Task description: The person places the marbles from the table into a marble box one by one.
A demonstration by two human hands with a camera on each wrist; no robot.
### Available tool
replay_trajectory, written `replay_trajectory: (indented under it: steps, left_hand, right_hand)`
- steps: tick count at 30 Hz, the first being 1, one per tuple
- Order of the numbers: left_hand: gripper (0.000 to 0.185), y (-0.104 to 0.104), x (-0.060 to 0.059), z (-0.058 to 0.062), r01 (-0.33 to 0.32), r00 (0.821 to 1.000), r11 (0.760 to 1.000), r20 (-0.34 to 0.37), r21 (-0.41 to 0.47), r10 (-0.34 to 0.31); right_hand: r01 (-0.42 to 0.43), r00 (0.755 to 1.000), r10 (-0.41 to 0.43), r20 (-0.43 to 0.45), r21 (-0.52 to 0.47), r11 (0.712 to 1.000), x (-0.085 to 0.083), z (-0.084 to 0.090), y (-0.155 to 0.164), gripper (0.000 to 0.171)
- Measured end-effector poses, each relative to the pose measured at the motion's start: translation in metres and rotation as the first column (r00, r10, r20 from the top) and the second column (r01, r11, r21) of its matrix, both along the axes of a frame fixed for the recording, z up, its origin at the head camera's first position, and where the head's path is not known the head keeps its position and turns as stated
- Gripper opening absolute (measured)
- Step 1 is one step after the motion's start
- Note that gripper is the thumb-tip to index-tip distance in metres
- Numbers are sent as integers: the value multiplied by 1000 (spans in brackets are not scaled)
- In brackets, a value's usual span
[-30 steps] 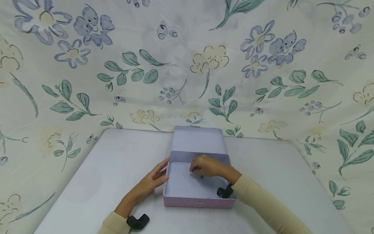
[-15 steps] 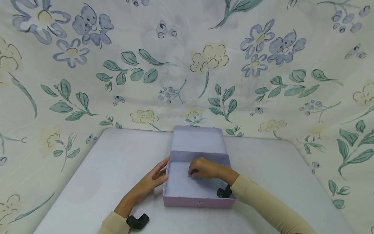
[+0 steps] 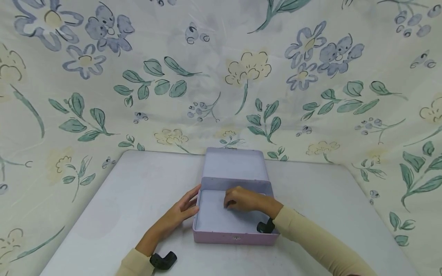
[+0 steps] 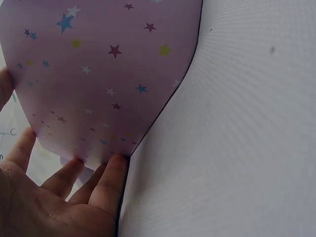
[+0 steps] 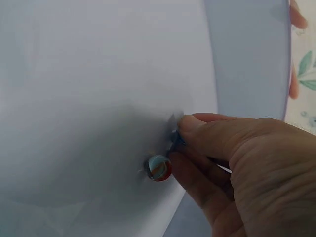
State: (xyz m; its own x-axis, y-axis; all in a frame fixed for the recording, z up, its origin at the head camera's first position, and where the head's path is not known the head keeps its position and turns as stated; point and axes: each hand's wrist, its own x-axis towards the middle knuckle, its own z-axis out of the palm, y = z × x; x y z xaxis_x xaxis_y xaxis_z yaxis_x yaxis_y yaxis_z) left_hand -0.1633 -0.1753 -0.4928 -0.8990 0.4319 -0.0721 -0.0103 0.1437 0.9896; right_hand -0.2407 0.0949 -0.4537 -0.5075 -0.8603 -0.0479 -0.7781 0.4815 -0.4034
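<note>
Pink box (image 3: 214,238), clasp (image 3: 236,238) nearside, lid (image 3: 236,164) pointing away; long axis unclear.

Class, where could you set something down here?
The table has bare patches left of the left hand and right of the box, behind the right sleeve. Inside, the near-left floor is bare; crowded around the right hand and marble.

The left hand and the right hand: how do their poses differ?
The left hand touches the pink, star-printed rectangular box from outside; the right hand is inside it. The left hand's fingers spread apart, while the right hand's pinch a small dark-blue object. Both extend from beige sleeves.
</note>
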Motion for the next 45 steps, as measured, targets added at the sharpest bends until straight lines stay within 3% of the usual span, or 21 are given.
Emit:
replay_trajectory:
  steps: [19,26,36,45]
  left_hand:
    - [68,1,0,-1,1,1000,1000,3,15,-1]
    - [69,0,0,0,14,1000,1000,-10,22,-14]
    - [68,-1,-1,0,4,1000,1000,-10,16,-4]
    - [69,0,-1,0,7,1000,1000,9,18,-8]
  right_hand:
    - [-13,999,14,-52,15,1000,0,-4,2,12]
    - [-19,997,20,-78,16,1000,-1,-3,4,20]
    - [-8,999,8,-41,-8,1000,-3,5,3,26]
    - [20,999,-19,30,-52,998,-8,26,10,27]
